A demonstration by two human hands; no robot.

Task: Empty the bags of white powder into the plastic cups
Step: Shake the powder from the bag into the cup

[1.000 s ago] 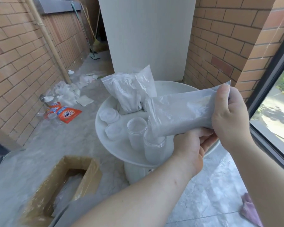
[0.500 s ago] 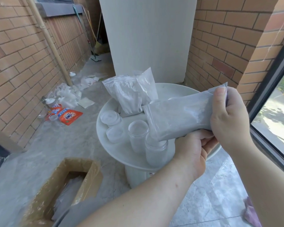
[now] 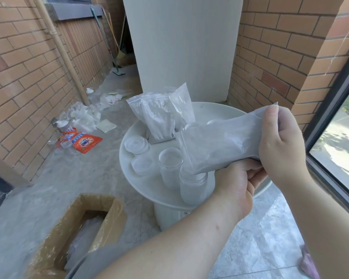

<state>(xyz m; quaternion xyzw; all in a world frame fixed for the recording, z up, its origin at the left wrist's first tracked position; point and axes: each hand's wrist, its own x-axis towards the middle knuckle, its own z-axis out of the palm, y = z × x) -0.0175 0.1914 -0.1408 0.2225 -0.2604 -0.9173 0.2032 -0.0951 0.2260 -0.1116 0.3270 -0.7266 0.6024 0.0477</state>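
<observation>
The step in hand looks to be the pour itself. The bag of white powder [image 3: 220, 146] lies tilted, its lower corner dipped into the mouth of the nearest plastic cup [image 3: 192, 188], which stands near the front edge of the round white surface [image 3: 129, 178]. The right hand [image 3: 280, 141] has the bag's raised end, up and to the right of that cup, with thumb and fingers [image 3: 270, 117] pinching the film there. The left hand [image 3: 236, 184] sits just right of the cup and under the bag, its fingers curled up round the bag's belly. The cup looks white inside, but I cannot tell how full it is.

To do this well, hold the low corner inside the rim and raise the pinched end gradually, so the powder slides rather than dumps. The left hand can squeeze the belly gently toward the opening. Watch the level, since the bag seems to hold a good deal. A second cup [image 3: 169, 166] stands open just behind and left of the first, handy for any excess. Full bags [image 3: 159, 119] lean further behind it.
</observation>
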